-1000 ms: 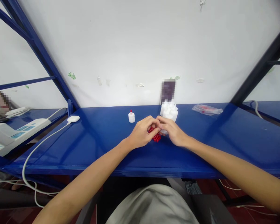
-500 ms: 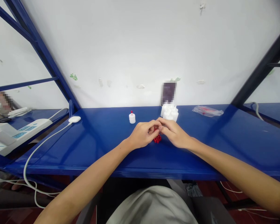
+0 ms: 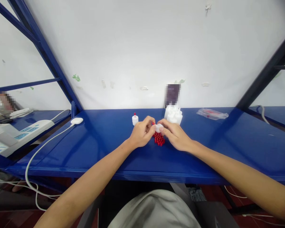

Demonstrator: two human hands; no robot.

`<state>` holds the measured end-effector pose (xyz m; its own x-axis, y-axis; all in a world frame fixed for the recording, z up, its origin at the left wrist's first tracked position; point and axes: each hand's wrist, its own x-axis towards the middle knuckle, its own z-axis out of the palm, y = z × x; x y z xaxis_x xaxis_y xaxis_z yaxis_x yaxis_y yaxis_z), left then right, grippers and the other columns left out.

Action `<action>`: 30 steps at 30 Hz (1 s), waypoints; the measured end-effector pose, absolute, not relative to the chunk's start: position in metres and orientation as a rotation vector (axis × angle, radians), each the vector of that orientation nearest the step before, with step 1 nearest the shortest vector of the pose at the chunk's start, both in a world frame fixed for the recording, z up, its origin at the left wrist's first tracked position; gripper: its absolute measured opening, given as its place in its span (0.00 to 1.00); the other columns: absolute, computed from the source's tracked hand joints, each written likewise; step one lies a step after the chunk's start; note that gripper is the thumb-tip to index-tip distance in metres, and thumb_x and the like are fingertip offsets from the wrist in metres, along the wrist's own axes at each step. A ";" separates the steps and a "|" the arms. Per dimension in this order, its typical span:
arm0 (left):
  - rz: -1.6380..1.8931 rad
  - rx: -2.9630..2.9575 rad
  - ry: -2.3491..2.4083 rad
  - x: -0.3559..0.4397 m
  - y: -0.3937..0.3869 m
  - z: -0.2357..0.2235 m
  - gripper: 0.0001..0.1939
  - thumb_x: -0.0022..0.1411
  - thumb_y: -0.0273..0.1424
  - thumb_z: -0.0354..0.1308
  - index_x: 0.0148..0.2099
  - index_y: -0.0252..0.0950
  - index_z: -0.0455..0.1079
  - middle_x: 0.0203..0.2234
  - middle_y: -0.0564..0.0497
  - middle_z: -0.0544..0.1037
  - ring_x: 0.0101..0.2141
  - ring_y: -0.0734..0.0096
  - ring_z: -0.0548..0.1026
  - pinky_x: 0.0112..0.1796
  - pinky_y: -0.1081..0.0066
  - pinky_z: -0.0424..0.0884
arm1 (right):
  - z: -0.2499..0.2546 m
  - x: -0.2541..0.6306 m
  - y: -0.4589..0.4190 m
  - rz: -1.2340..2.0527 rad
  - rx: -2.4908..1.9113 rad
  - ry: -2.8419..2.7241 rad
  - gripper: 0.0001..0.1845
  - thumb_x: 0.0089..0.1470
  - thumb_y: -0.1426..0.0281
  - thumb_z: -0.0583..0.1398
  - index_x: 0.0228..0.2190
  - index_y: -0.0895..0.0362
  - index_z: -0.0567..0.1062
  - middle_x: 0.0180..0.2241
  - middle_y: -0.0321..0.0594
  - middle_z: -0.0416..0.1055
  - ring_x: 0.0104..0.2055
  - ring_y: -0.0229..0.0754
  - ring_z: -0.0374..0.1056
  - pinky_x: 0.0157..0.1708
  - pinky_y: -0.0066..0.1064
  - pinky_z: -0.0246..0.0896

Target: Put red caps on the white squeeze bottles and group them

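A small white bottle (image 3: 159, 128) is held up between my two hands, tilted on its side. My right hand (image 3: 175, 134) is closed, thumb and fingers gripping the bottle's white body. Closed at the bottle's other end, my left hand (image 3: 142, 131) pinches a small red cap (image 3: 153, 123), mostly covered by the fingers. Whether the cap is joined to the bottle I cannot tell. Just beneath the hands lies a cluster of small red caps (image 3: 159, 139) on the blue table (image 3: 104, 142). Behind my left hand stands another white bottle (image 3: 135, 119), upright with a red cap on top.
Several white bottles (image 3: 174, 115) stand grouped behind my right hand, before a pixelated dark object (image 3: 172, 94) at the wall. A clear plastic bag (image 3: 212, 113) lies at the back right. To the left are a white cabled puck (image 3: 76, 121) and a power strip (image 3: 35, 131).
My hands have drawn slightly apart, with the left one shifting left. The white bottle between them and more of the red cap cluster now show.
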<state>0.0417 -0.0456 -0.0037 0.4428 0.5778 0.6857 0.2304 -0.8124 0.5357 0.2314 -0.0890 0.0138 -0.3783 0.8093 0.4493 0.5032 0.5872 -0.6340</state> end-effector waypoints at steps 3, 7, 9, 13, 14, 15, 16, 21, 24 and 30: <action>1.636 2.130 0.880 0.030 -0.027 -0.002 0.04 0.64 0.33 0.52 0.38 0.37 0.62 0.18 0.60 0.62 0.19 0.79 0.59 0.23 0.76 0.55 | 0.013 0.232 -0.088 0.507 -1.045 -2.054 0.15 0.65 0.60 0.49 0.37 0.56 0.69 0.25 0.33 0.68 0.26 0.38 0.63 0.29 0.30 0.54; 1.804 1.890 1.129 0.007 0.001 0.005 0.05 0.62 0.33 0.54 0.38 0.37 0.65 0.18 0.60 0.63 0.20 0.78 0.61 0.25 0.76 0.58 | 0.013 0.234 -0.087 0.397 -1.068 -1.992 0.12 0.59 0.61 0.56 0.30 0.56 0.70 0.21 0.32 0.66 0.23 0.37 0.60 0.28 0.30 0.55; 1.835 1.834 1.200 -0.003 0.011 0.007 0.06 0.61 0.35 0.56 0.37 0.37 0.67 0.18 0.59 0.62 0.20 0.78 0.60 0.25 0.76 0.58 | 0.014 0.237 -0.088 0.327 -1.014 -1.947 0.09 0.55 0.63 0.59 0.29 0.56 0.70 0.20 0.32 0.65 0.23 0.37 0.60 0.28 0.31 0.55; 1.759 1.865 1.306 -0.011 0.021 0.005 0.08 0.58 0.36 0.58 0.36 0.36 0.69 0.19 0.59 0.61 0.21 0.78 0.59 0.26 0.75 0.58 | 0.016 0.246 -0.087 0.259 -0.907 -1.877 0.07 0.56 0.67 0.55 0.29 0.56 0.70 0.26 0.36 0.69 0.29 0.40 0.64 0.32 0.32 0.57; 1.719 1.896 1.327 -0.011 0.021 0.004 0.08 0.58 0.36 0.58 0.35 0.36 0.70 0.18 0.59 0.60 0.21 0.78 0.59 0.27 0.75 0.58 | 0.017 0.247 -0.086 0.252 -0.910 -1.873 0.06 0.56 0.69 0.55 0.29 0.56 0.70 0.26 0.36 0.69 0.29 0.39 0.65 0.32 0.32 0.58; 1.676 1.931 1.347 -0.010 0.021 0.003 0.08 0.58 0.36 0.58 0.35 0.36 0.70 0.18 0.59 0.60 0.21 0.78 0.59 0.27 0.75 0.58 | 0.017 0.247 -0.086 0.249 -0.916 -1.882 0.06 0.56 0.69 0.55 0.29 0.56 0.70 0.26 0.35 0.69 0.29 0.39 0.65 0.32 0.31 0.58; 1.632 1.965 1.366 -0.010 0.021 0.002 0.08 0.58 0.36 0.58 0.35 0.36 0.70 0.18 0.59 0.60 0.21 0.78 0.60 0.27 0.75 0.58 | 0.017 0.246 -0.086 0.249 -0.920 -1.898 0.06 0.57 0.70 0.55 0.28 0.56 0.70 0.26 0.35 0.69 0.29 0.39 0.65 0.32 0.31 0.58; 1.490 2.064 1.427 -0.008 0.022 0.000 0.10 0.58 0.38 0.58 0.37 0.37 0.71 0.18 0.59 0.62 0.21 0.77 0.62 0.28 0.74 0.58 | 0.017 0.238 -0.088 0.277 -0.967 -1.981 0.07 0.58 0.70 0.55 0.28 0.56 0.70 0.26 0.35 0.69 0.28 0.38 0.64 0.30 0.30 0.57; 1.506 2.090 1.438 -0.008 0.018 0.001 0.12 0.59 0.38 0.58 0.41 0.37 0.70 0.18 0.60 0.62 0.21 0.77 0.63 0.28 0.75 0.58 | 0.017 0.236 -0.090 0.297 -1.016 -1.992 0.08 0.58 0.69 0.54 0.28 0.56 0.70 0.26 0.36 0.70 0.28 0.39 0.64 0.31 0.31 0.57; 1.358 2.555 1.122 0.004 -0.010 0.007 0.07 0.62 0.33 0.54 0.40 0.36 0.69 0.22 0.58 0.63 0.24 0.76 0.64 0.31 0.74 0.61 | 0.022 0.249 -0.083 0.215 -0.972 -1.789 0.07 0.55 0.72 0.52 0.33 0.54 0.70 0.32 0.39 0.70 0.34 0.44 0.66 0.37 0.36 0.60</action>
